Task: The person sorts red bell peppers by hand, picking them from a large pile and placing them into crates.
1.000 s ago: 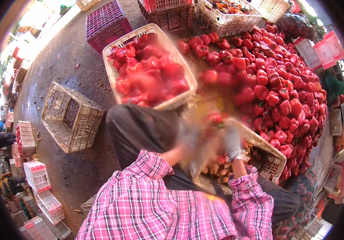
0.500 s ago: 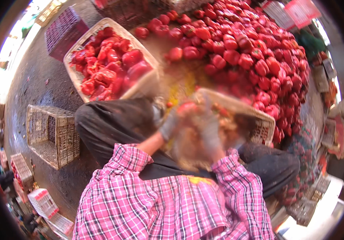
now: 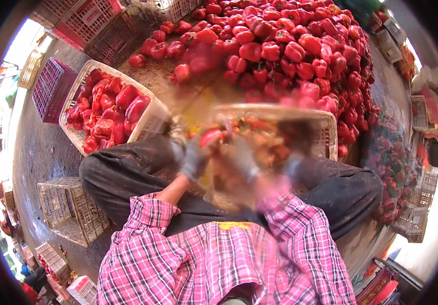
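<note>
My left hand (image 3: 193,158), in a grey glove, is closed on a red bell pepper (image 3: 210,137) above the near left corner of a crate between my legs. Close beside it is my right hand (image 3: 243,158), also gloved and smeared by motion. A slim purplish thing (image 3: 226,123) sticks up from its closed fingers; its kind is too blurred to tell. Under both hands, the pale plastic crate (image 3: 326,119) holds orange-brown pepper scraps (image 3: 275,140).
A crate (image 3: 153,112) of red peppers, several torn open, stands to my left. A large heap of whole red peppers (image 3: 295,56) lies ahead. An unfilled crate (image 3: 71,211) rests on its side by my left knee. Stacked crates (image 3: 89,23) stand far left; a netted sack (image 3: 389,168) lies right.
The view has shifted, so the heap and crates appear elsewhere in the picture. My hands have moved slightly apart, and the pepper shows more clearly in my left hand.
</note>
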Demonstrator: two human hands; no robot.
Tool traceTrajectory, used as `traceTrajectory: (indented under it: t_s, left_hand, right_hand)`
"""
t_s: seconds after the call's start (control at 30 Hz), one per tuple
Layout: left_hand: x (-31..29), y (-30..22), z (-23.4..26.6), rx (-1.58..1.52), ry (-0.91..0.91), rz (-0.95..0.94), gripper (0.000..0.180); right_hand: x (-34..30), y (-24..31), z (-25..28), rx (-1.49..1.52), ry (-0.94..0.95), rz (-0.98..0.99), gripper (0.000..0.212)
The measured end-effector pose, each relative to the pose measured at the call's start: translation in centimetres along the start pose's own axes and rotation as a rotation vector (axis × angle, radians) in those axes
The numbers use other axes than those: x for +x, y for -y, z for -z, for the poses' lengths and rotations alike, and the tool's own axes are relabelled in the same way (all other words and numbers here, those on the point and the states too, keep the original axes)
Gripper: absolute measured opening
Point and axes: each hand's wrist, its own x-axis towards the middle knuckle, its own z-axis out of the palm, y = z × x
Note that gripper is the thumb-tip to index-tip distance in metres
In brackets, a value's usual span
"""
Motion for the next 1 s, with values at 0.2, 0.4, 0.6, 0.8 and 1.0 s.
traceTrajectory:
  t_s: [0.2,0.4,0.6,0.8,1.0]
  left_hand:
    - [0.2,-2.4,-1.6,-0.029,0.108,0.153,0.043]
    - [1.0,1.3,-1.7,-0.087,0.147,0.131,0.055]
    - [1.9,2.0,-0.5,-0.177,0.151,0.128,0.054]
    - [2.7,2.3,-0.8,0.227,0.154,-0.223,0.047]
    - [1.5,0.1,-0.5,0.080,0.093,-0.139,0.050]
  right_hand:
    - [-2.2,2.5,1.0,-0.533,-0.176,0.063,0.033]
    - [0.5,-7.8,5.1,-0.921,-0.283,0.476,0.041]
    - [0.4,-5.8,4.5,-0.800,-0.033,0.670,0.036]
    - [0.0,-6.6,5.8,0.004,0.036,0.175,0.011]
    - [0.0,-3.2,5.4,0.170,0.129,0.047,0.034]
